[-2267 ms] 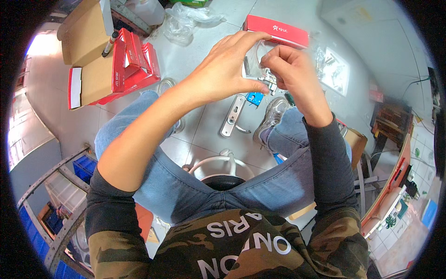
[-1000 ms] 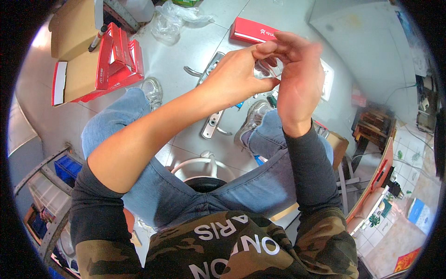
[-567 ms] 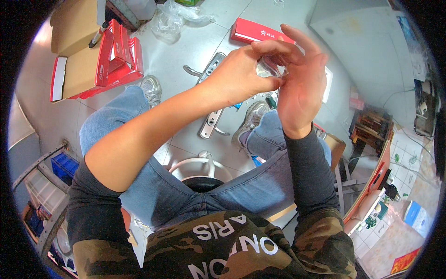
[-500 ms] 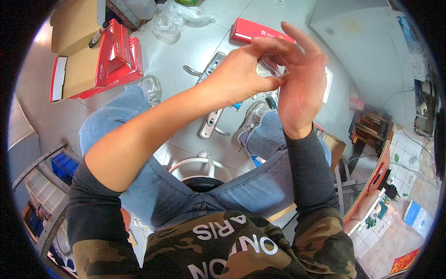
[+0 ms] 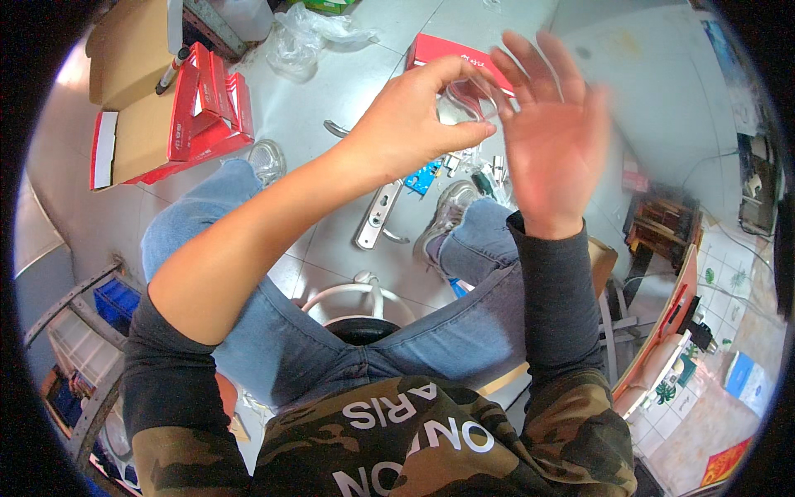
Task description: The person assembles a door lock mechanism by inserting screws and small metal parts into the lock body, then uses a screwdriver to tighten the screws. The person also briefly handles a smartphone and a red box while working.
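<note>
My left hand (image 5: 422, 108) is raised above the floor, its fingers and thumb curved round a clear see-through piece (image 5: 468, 99). The piece looks thin and shiny, but its exact kind is unclear. Just to the right, my right hand (image 5: 555, 149) is open with its palm showing and fingers spread, partly smeared by motion. Its fingertips are near the clear piece. Beneath my left forearm lies a silver door handle plate (image 5: 378, 217) with a lever, partly hidden. Another lever handle (image 5: 335, 129) shows beyond the forearm.
A red box (image 5: 424, 51) lies on the floor behind my hands. Open red cartons (image 5: 132, 149) with a marker (image 5: 172, 70) are at the left. Crumpled clear plastic bags (image 5: 294, 50) lie nearby. A blue packet (image 5: 422, 176) and small metal parts sit by my right shoe (image 5: 447, 217).
My right hand has moved right and its fingers have spread, coming apart from my left hand. My left hand has shifted slightly left, with the clear piece still in its fingers.
</note>
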Motion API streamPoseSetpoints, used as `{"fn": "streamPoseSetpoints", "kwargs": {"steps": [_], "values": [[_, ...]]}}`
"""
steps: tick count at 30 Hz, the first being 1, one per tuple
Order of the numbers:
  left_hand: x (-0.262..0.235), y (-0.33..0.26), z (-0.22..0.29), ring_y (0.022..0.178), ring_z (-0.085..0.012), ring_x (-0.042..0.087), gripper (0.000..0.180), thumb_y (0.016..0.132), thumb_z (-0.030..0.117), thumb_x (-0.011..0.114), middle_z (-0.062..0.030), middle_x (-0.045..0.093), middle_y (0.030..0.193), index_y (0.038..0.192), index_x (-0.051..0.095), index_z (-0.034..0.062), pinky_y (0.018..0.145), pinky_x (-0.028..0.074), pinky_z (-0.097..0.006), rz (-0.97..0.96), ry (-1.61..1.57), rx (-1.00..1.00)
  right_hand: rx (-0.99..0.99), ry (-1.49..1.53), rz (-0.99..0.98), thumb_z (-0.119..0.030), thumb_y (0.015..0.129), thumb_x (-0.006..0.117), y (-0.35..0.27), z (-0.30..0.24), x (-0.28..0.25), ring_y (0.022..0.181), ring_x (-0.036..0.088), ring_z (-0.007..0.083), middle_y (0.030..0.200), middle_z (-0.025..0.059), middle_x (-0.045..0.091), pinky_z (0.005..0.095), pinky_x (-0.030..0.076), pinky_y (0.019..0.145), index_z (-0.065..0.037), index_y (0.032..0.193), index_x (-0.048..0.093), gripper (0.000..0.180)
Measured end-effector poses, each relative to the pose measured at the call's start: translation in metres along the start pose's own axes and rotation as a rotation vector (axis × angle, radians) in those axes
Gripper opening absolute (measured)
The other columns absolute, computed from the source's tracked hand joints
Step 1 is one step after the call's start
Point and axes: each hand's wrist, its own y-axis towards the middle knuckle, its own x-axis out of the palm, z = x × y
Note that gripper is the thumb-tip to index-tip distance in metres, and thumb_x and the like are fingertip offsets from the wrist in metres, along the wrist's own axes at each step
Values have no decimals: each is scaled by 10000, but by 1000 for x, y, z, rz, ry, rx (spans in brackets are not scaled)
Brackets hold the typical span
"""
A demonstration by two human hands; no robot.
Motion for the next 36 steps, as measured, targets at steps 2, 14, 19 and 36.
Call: {"fn": "streamPoseSetpoints", "kwargs": {"steps": [2, 14, 19, 36], "values": [[-4, 1, 1, 844, -147, 561, 342, 685, 172, 702, -57, 589, 878, 950, 545, 24, 764, 435, -280, 35, 52, 15, -29, -410, 42, -322, 868, 484, 2, 0, -3, 919, 537, 195, 1027, 116, 551, 304, 414, 818, 0, 1143, 457, 424], [-16, 5, 5, 791, -138, 562, 332, 695, 213, 710, -36, 598, 804, 933, 556, 40, 664, 444, -260, 99, 403, 83, 117, -601, 16, -101, 800, 598, 0, 14, -11, 760, 587, 116, 869, 89, 627, 231, 467, 698, 35, 1041, 538, 283], [-31, 9, 4, 717, -78, 515, 244, 781, 235, 643, 12, 573, 789, 927, 587, 47, 632, 400, -214, -2, -141, -199, 197, -416, -2, -159, 816, 598, 3, 8, -19, 774, 598, 150, 882, 120, 634, 254, 465, 725, 27, 998, 575, 261], [-36, 5, 3, 774, -76, 547, 238, 811, 287, 604, 0, 588, 822, 931, 586, 83, 682, 435, -228, -3, -272, -397, 168, -522, 87, -189, 854, 519, 3, 1, -20, 750, 568, 134, 872, 76, 592, 272, 473, 722, 28, 972, 555, 250]]}}
